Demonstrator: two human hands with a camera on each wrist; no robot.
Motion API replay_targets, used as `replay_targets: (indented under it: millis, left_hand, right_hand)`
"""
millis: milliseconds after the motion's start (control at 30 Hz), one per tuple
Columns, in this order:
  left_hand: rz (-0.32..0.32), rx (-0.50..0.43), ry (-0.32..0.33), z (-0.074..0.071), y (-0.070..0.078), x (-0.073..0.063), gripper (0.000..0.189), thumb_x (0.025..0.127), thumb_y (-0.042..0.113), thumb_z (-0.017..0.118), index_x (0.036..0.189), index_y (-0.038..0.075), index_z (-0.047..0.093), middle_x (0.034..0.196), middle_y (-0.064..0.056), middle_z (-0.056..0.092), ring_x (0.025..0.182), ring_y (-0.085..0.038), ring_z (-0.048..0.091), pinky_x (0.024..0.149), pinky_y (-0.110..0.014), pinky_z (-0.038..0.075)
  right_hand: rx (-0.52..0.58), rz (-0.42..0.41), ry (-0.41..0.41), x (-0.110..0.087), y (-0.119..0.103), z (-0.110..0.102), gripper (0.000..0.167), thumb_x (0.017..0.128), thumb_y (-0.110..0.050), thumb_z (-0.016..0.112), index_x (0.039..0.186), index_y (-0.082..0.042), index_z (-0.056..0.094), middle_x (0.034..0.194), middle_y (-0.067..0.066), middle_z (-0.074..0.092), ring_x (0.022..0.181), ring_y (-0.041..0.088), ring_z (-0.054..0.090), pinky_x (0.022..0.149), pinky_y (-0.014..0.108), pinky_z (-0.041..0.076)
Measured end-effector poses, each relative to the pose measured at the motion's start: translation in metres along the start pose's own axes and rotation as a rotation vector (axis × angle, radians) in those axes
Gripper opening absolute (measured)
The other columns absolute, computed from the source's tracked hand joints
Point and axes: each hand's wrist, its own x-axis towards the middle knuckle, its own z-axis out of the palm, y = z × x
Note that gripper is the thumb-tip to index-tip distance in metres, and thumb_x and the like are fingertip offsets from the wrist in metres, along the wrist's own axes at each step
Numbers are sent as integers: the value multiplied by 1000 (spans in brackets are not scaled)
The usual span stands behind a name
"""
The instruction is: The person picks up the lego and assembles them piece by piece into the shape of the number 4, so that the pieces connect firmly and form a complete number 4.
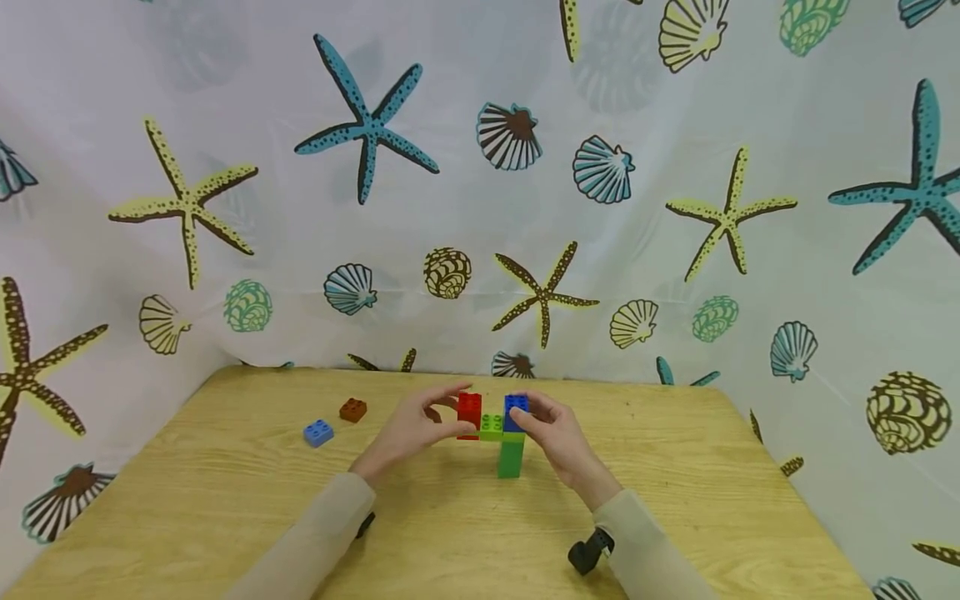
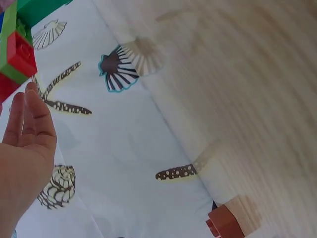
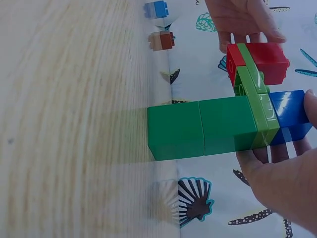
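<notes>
A toy-brick build stands on the table: a dark green pillar (image 1: 510, 458) of two stacked bricks carries a light green brick (image 1: 491, 425), which juts out toward the left. On its right end sits a blue brick (image 1: 516, 410), which my right hand (image 1: 558, 437) pinches between thumb and fingers. A red brick (image 1: 469, 408) tops the jutting end, and a second red brick (image 3: 234, 64) is beneath it. Around that end my left hand (image 1: 412, 425) spreads thumb and fingers, its fingertips (image 2: 31, 88) right by the red bricks.
A light blue brick (image 1: 318, 432) and a brown brick (image 1: 353, 409) lie loose on the wooden table (image 1: 660, 467), left of the build. Behind it hangs a white cloth (image 1: 450, 208) printed with shells and starfish. A black wrist device (image 1: 588, 552) hangs below the right sleeve.
</notes>
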Motion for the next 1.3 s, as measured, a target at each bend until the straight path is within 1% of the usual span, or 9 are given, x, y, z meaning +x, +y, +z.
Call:
replay_targets:
  millis: [133, 233, 333, 500, 667, 800, 933, 1100, 1300]
  left_hand:
    - [-11, -42, 97, -10, -4, 2, 49, 83, 41, 77, 127, 22, 67, 107, -2, 72, 95, -24, 65, 80, -32, 51]
    - [-32, -93, 127, -20, -8, 3, 39, 87, 39, 73, 121, 19, 70, 98, -8, 73, 86, -22, 65, 76, -32, 52]
    - [-86, -123, 103, -31, -13, 4, 36, 91, 41, 68, 117, 17, 71, 97, -10, 72, 85, -23, 66, 74, -32, 52]
    - [-151, -118, 4, -52, -25, 3, 33, 96, 35, 63, 121, 14, 68, 105, -14, 71, 87, -22, 67, 71, -31, 53]
    - [-130, -41, -28, -76, -44, 3, 29, 96, 19, 64, 124, 9, 67, 110, -16, 69, 93, -23, 66, 76, -31, 54]
    - [-113, 66, -66, -92, -58, 4, 31, 95, 5, 61, 126, 2, 64, 115, -19, 67, 103, -30, 64, 83, -35, 55]
    - [-166, 98, -69, -104, -71, 2, 34, 95, 2, 59, 129, -1, 61, 120, -22, 65, 107, -35, 61, 83, -41, 55]
    - [-228, 125, -21, -114, -81, -1, 37, 94, 5, 63, 130, -1, 60, 124, -22, 63, 111, -36, 59, 89, -46, 53]
    - [-286, 176, -29, -114, -93, -4, 38, 89, -2, 65, 127, -7, 61, 124, -27, 61, 111, -40, 58, 91, -49, 51]
  right_hand:
    - [-2, 3, -9, 0, 0, -1, 53, 96, -21, 65, 143, -3, 48, 134, 16, 54, 121, 26, 56, 112, 46, 38]
    - [1, 6, -13, 0, 0, -2, 55, 96, -20, 65, 144, -2, 46, 134, 16, 55, 121, 26, 56, 112, 47, 37]
    - [2, 4, -13, 1, 1, -2, 54, 95, -20, 65, 143, -2, 48, 132, 16, 56, 118, 23, 57, 113, 50, 34]
    - [6, 1, -9, 0, 0, -2, 53, 95, -21, 66, 141, -3, 49, 130, 15, 57, 117, 25, 58, 113, 51, 34]
    - [-1, 9, -4, -1, -2, 0, 52, 96, -20, 65, 142, -2, 48, 131, 15, 56, 115, 20, 58, 112, 46, 38]
    - [-7, 3, -3, 0, -3, -1, 49, 97, -20, 64, 141, -3, 50, 130, 15, 56, 119, 28, 56, 112, 46, 38]
    - [-16, -4, -3, 1, -3, -2, 48, 96, -20, 64, 140, -4, 51, 131, 16, 56, 118, 27, 57, 112, 47, 38]
    - [-25, 2, 1, 3, -4, -2, 49, 96, -20, 65, 140, -5, 51, 131, 16, 57, 113, 19, 59, 110, 43, 41]
    - [-1, 14, -4, 0, -3, -2, 50, 96, -19, 64, 141, -4, 50, 134, 17, 55, 123, 30, 55, 114, 49, 34]
